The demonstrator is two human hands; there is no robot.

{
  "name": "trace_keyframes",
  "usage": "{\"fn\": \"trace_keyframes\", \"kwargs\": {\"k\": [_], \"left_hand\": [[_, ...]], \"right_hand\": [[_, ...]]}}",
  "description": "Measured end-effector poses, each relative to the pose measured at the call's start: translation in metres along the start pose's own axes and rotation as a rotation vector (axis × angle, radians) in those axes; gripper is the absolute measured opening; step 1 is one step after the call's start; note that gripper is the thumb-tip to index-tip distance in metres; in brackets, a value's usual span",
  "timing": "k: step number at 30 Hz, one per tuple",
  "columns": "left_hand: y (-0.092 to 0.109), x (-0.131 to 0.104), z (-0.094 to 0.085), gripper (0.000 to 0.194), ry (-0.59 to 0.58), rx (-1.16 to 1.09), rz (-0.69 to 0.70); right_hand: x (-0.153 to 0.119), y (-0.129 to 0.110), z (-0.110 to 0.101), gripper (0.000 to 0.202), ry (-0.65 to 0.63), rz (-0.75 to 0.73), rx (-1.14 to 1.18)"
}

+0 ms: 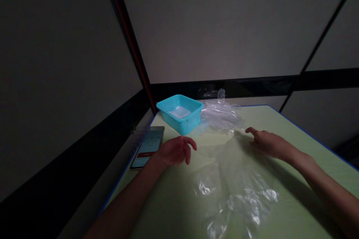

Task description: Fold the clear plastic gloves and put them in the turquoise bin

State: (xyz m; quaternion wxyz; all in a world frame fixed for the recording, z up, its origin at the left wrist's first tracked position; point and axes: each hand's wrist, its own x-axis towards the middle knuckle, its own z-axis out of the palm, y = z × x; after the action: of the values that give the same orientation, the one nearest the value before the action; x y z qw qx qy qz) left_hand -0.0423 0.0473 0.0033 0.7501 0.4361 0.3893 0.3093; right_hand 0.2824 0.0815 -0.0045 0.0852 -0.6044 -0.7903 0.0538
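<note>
A clear plastic bag (pixel 235 190) lies spread and wrinkled on the pale green table (pixel 165 209), between my two hands. My left hand (pixel 178 150) hovers at the bag's left side, thumb and fingers apart, with nothing in it. Over the bag's upper right side is my right hand (pixel 265 142), its index finger pointing left and the other fingers curled beneath; whether these touch the plastic is hidden. Behind the bag, a pile of crumpled clear plastic (pixel 221 115) rests against the right side of a turquoise basket (pixel 185 125).
Left of my left hand, a tablet or phone (pixel 148 147) with a lit screen lies near the table's left edge. Something whitish and flat (pixel 180 112) is inside the basket. A wall (pixel 218 26) with dark strips rises behind the table.
</note>
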Motion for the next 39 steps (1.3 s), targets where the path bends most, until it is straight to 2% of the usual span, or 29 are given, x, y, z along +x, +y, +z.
{"fn": "trace_keyframes", "kwargs": {"k": [2, 3, 5, 7, 10, 13, 18, 23, 30, 34, 39], "left_hand": [[-0.002, 0.009, 0.012, 0.025, 0.151, 0.007, 0.131], [-0.004, 0.013, 0.017, 0.019, 0.225, 0.023, 0.204], [-0.010, 0.021, 0.025, 0.012, 0.309, 0.051, 0.274], [-0.017, 0.026, 0.030, 0.011, 0.376, 0.128, 0.335], [-0.024, 0.030, 0.033, 0.006, 0.457, 0.239, 0.422], [-0.029, 0.029, 0.038, 0.004, 0.494, 0.350, 0.486], [-0.039, 0.021, 0.051, 0.026, 0.476, 0.801, 0.647], [-0.049, 0.017, 0.059, 0.036, 0.438, 1.119, 0.661], [-0.054, 0.018, 0.058, 0.049, 0.404, 1.675, 0.444], [-0.055, 0.018, 0.056, 0.060, 0.419, 1.802, 0.426], [-0.056, 0.019, 0.055, 0.064, 0.415, 1.825, 0.406]], "right_hand": [[-0.002, -0.008, -0.007, 0.035, 0.114, 0.024, -0.068], [-0.004, -0.015, -0.010, 0.033, 0.164, -0.013, -0.043], [-0.007, -0.032, -0.014, 0.027, 0.193, -0.240, 0.111], [-0.012, -0.049, -0.011, 0.024, 0.102, -0.429, 0.250], [-0.019, -0.065, 0.004, 0.030, -0.066, -0.586, 0.342], [-0.023, -0.073, 0.023, 0.041, -0.088, -0.599, 0.332], [-0.025, -0.084, 0.035, 0.048, -0.045, -0.497, 0.292], [-0.025, -0.093, 0.038, 0.050, 0.030, -0.473, 0.241], [-0.025, -0.096, 0.048, 0.053, 0.016, -0.568, 0.094], [-0.024, -0.089, 0.050, 0.053, 0.014, -0.562, 0.027], [-0.017, -0.067, 0.048, 0.056, -0.005, -0.499, -0.035]]}}
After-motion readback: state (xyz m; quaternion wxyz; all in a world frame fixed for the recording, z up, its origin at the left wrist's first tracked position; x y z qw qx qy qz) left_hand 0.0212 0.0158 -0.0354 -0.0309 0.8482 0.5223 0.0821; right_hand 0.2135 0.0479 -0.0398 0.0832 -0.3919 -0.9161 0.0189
